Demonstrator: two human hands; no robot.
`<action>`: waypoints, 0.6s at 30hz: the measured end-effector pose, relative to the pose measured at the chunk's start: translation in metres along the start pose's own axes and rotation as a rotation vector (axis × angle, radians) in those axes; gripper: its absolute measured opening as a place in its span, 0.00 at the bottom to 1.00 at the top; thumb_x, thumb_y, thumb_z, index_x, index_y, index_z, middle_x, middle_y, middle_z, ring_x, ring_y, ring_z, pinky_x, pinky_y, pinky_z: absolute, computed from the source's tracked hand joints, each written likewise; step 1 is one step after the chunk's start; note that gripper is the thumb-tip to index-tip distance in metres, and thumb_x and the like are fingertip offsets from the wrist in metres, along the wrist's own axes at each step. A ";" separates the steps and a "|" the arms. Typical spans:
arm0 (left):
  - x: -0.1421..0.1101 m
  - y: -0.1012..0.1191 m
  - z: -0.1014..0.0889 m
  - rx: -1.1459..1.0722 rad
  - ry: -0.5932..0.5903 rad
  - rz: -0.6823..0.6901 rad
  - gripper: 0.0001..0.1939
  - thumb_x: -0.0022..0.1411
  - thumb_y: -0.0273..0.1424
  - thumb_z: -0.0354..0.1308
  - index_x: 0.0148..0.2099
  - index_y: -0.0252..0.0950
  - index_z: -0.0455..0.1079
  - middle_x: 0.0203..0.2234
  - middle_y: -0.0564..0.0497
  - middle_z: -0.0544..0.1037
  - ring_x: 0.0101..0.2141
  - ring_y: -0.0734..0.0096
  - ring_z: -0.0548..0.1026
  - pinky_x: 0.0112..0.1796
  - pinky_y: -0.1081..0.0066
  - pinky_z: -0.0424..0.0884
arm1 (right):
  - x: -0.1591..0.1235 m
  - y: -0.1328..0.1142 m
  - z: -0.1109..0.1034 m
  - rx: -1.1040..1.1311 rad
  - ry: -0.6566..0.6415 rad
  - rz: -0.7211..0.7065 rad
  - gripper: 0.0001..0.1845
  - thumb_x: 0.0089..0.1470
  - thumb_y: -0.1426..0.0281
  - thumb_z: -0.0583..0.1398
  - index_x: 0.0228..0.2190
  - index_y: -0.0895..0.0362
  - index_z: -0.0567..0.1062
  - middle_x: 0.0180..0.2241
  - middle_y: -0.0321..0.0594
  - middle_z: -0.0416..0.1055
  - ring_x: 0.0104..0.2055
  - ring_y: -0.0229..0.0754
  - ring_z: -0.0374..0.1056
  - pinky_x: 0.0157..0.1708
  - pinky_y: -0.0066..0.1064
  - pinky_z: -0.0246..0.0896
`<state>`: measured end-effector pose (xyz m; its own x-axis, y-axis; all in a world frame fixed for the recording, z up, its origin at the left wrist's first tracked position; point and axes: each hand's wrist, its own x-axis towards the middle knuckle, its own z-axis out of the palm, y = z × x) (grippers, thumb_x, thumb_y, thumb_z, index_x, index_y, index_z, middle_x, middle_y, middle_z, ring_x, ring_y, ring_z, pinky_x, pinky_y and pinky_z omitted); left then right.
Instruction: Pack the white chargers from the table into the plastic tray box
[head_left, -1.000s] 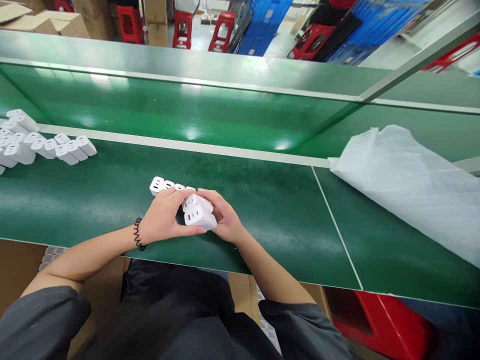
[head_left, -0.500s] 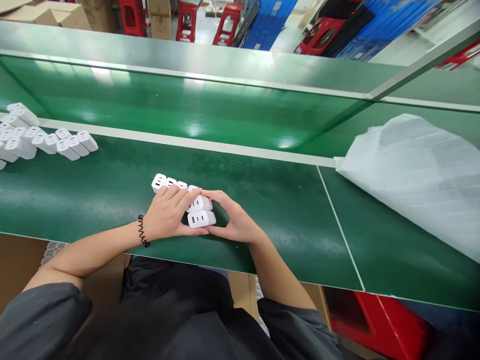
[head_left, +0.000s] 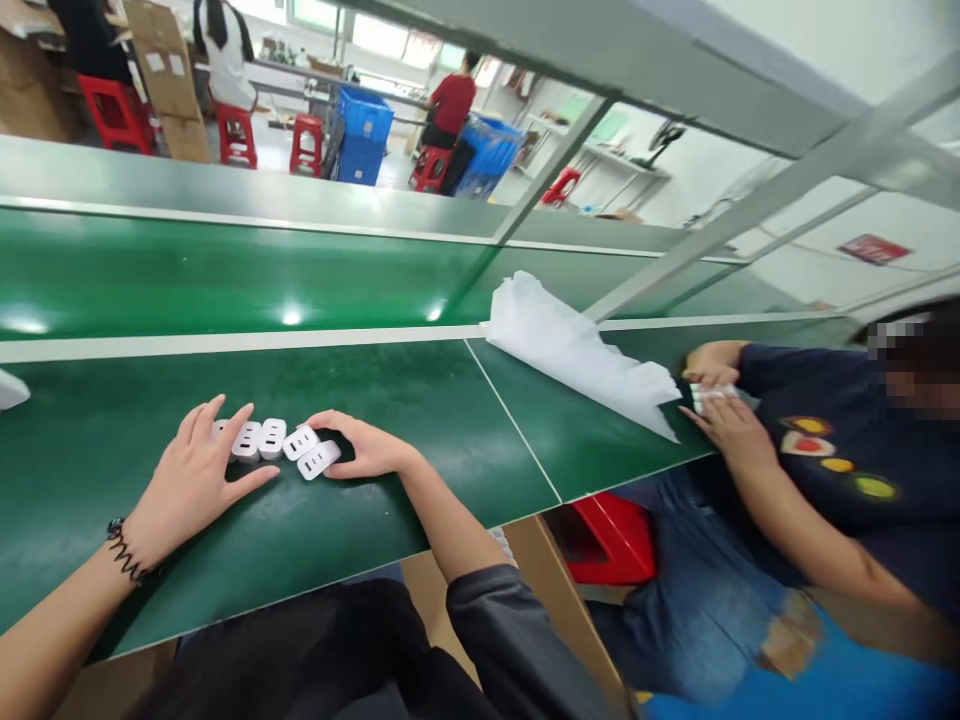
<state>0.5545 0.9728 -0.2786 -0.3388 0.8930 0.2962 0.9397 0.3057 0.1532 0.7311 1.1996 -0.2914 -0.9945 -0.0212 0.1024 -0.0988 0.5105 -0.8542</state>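
Observation:
Several white USB charger plugs (head_left: 273,438) stand in a short row on the green work table (head_left: 420,400), with their port faces up. My left hand (head_left: 196,462) is at the left end of the row, fingers and thumb spread, partly hiding a plug there. At the right end, my right hand (head_left: 371,448) curls its thumb and fingers around two tilted plugs, the nearer one (head_left: 317,459) and the farther one (head_left: 301,441). A black coil band (head_left: 124,552) circles my left wrist.
A white sheet of wrapping (head_left: 570,345) lies to the right, beyond a pale line across the table. Past it, a co-worker's hands (head_left: 724,405) rest on small white items. Below the table edge are a cardboard box (head_left: 551,590) and a red stool (head_left: 615,540).
My left hand has come away from the two plugs at the right end and spread open. My right hand stays around them. The view has swung right, bringing the co-worker into sight.

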 end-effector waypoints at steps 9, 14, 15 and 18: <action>0.010 -0.005 0.012 -0.062 -0.049 0.095 0.31 0.65 0.53 0.51 0.63 0.42 0.64 0.65 0.38 0.58 0.65 0.45 0.53 0.60 0.43 0.58 | 0.000 -0.004 0.014 -0.085 -0.077 -0.037 0.46 0.53 0.68 0.62 0.68 0.56 0.49 0.69 0.50 0.49 0.70 0.51 0.48 0.68 0.46 0.43; 0.018 -0.012 0.012 -0.233 -0.104 0.183 0.31 0.64 0.50 0.56 0.64 0.42 0.62 0.66 0.40 0.55 0.67 0.48 0.49 0.63 0.44 0.53 | -0.003 0.004 0.024 -0.091 -0.095 -0.057 0.53 0.51 0.73 0.61 0.69 0.53 0.39 0.71 0.48 0.39 0.72 0.54 0.42 0.68 0.53 0.40; 0.018 -0.014 0.011 -0.252 -0.112 0.196 0.32 0.63 0.50 0.57 0.65 0.42 0.61 0.67 0.40 0.53 0.67 0.48 0.48 0.63 0.44 0.52 | -0.004 0.004 0.025 -0.096 -0.097 -0.061 0.53 0.51 0.73 0.61 0.69 0.52 0.38 0.72 0.48 0.39 0.72 0.54 0.43 0.68 0.53 0.41; 0.018 -0.023 0.003 -0.273 -0.123 0.193 0.41 0.59 0.51 0.60 0.69 0.42 0.53 0.69 0.38 0.47 0.68 0.44 0.42 0.64 0.40 0.48 | -0.005 0.000 0.027 -0.094 -0.087 -0.069 0.52 0.52 0.74 0.59 0.70 0.51 0.37 0.71 0.47 0.42 0.71 0.53 0.45 0.68 0.52 0.42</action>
<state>0.5269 0.9830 -0.2797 -0.1329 0.9638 0.2313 0.9332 0.0431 0.3567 0.7349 1.1767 -0.3056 -0.9850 -0.1320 0.1112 -0.1679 0.5836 -0.7945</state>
